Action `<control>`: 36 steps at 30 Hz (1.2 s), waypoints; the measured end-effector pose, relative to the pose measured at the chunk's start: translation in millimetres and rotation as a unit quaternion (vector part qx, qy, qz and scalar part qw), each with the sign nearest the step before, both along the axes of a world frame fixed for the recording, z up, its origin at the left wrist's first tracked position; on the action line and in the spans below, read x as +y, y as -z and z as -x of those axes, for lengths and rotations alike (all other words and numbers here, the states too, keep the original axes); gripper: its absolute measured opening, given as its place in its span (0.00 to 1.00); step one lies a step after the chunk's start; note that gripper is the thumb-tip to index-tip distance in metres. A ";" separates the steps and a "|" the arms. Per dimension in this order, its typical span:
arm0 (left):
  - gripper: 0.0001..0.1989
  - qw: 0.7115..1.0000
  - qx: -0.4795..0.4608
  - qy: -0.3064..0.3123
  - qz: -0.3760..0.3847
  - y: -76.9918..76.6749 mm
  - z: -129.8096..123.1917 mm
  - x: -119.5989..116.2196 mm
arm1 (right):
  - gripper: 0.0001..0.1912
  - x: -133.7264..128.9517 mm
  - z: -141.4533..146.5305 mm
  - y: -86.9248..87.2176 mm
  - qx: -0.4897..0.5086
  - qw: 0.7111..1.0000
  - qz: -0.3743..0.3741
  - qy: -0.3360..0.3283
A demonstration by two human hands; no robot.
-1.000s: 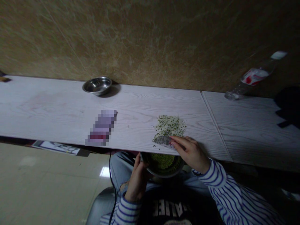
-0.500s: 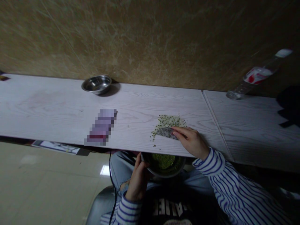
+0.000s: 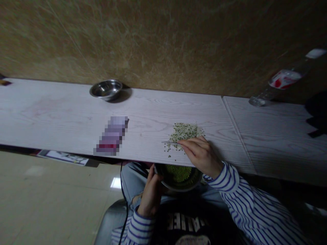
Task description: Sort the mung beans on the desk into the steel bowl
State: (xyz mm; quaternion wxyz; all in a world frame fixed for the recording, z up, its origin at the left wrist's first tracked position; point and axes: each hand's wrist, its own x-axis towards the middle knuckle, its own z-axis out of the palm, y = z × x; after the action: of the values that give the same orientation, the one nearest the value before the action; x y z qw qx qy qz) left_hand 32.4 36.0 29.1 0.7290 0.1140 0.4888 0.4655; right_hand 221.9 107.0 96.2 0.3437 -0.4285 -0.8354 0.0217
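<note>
My left hand [image 3: 151, 194] grips the rim of a metal bowl [image 3: 176, 189] held just below the table's front edge, over my lap. Small green beans [image 3: 180, 173], which look like mung beans, lie in it. My right hand [image 3: 200, 154] pinches a thin grey scraper [image 3: 170, 142], now seen almost edge-on. The scraper is at the near side of a patch of scattered green beans [image 3: 185, 131] on the white table [image 3: 145, 136]. A few loose beans lie between it and the table edge. Part of the patch is hidden behind my right hand.
An empty-looking steel bowl [image 3: 106, 90] stands by the wall at the back left. A pixelated flat object [image 3: 112, 136] lies left of the beans. A clear plastic bottle [image 3: 278, 81] stands at the right, and a dark object [image 3: 318, 114] sits beyond it.
The scraper has turned from showing its mottled flat face to nearly edge-on, and my right hand has shifted a little left. My left hand and its bowl look the same.
</note>
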 end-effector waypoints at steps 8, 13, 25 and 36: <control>0.31 1.000 0.007 0.006 -0.003 -1.6 1.9 -0.9 | 0.10 19.7 24.9 -12.9 -0.068 0.995 -0.007 -0.067; 0.32 1.000 0.007 -0.003 0.002 0.1 2.4 -3.9 | 0.09 47.1 31.0 -8.8 -0.128 0.987 0.037 -0.088; 0.30 1.000 0.008 0.008 -0.021 -0.8 6.5 -1.9 | 0.13 40.1 11.1 -16.1 -0.233 0.954 0.035 -0.186; 0.28 1.000 0.006 0.000 -0.012 -2.3 4.2 -1.7 | 0.13 38.3 -17.7 -20.3 -0.222 0.952 0.006 -0.211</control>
State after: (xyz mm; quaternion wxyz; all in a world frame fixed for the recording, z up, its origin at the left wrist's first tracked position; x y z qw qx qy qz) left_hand 28.2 34.4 31.5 0.7245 0.1254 0.4881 0.4703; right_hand 239.6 145.4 116.4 0.1347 -0.2384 -0.9618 0.0026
